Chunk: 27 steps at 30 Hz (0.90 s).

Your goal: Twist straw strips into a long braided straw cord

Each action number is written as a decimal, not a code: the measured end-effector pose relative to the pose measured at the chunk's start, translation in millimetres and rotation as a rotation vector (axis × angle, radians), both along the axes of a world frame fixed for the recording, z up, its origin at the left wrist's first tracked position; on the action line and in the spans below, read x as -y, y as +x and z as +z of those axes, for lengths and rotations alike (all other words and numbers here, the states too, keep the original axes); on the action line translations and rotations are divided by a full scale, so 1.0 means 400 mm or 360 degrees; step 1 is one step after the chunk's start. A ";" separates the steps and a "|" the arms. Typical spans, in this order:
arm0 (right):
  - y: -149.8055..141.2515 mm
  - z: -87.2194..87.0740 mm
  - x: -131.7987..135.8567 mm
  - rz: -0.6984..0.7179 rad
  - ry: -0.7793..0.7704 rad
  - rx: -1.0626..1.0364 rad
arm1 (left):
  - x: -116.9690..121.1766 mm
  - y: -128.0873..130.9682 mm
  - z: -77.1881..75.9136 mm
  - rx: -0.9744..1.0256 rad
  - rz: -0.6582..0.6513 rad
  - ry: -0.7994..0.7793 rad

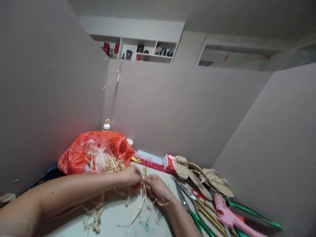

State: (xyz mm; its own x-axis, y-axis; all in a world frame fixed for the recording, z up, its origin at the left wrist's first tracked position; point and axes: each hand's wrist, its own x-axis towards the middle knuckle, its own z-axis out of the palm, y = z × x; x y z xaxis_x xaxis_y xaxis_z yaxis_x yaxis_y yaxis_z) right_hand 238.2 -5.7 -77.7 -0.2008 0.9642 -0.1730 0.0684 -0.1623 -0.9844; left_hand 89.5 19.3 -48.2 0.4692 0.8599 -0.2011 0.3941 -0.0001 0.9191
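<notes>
Head view: tabletop [158, 227] is bounded by a red bag [72, 154] at left, a wall [158, 115] behind and scissors [209, 219] at right; room for moving is left between the forearms [89, 186]. Straw strands [144, 186] are pinched over the tabletop by the left hand [133, 176] and right hand [157, 188], fingers of both curled nearly closed; their ends are seen hanging below.

A red bag [74, 157] blocks the rear left of the tabletop [123, 214]; green-handled scissors [189, 209] and a pink glue gun [225, 214] crowd the right; between them, a front lane lies open past trailing strands [97, 217].
</notes>
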 end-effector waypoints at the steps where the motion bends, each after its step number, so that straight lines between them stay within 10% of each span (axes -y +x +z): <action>1: 0.002 0.002 0.000 0.0009 -0.0018 -0.0026 | -0.010 -0.003 0.004 0.0035 0.0084 0.0055; 27: 0.028 0.021 0.007 0.0155 -0.0183 0.0062 | -0.049 0.023 -0.054 0.0177 -0.0237 -0.0470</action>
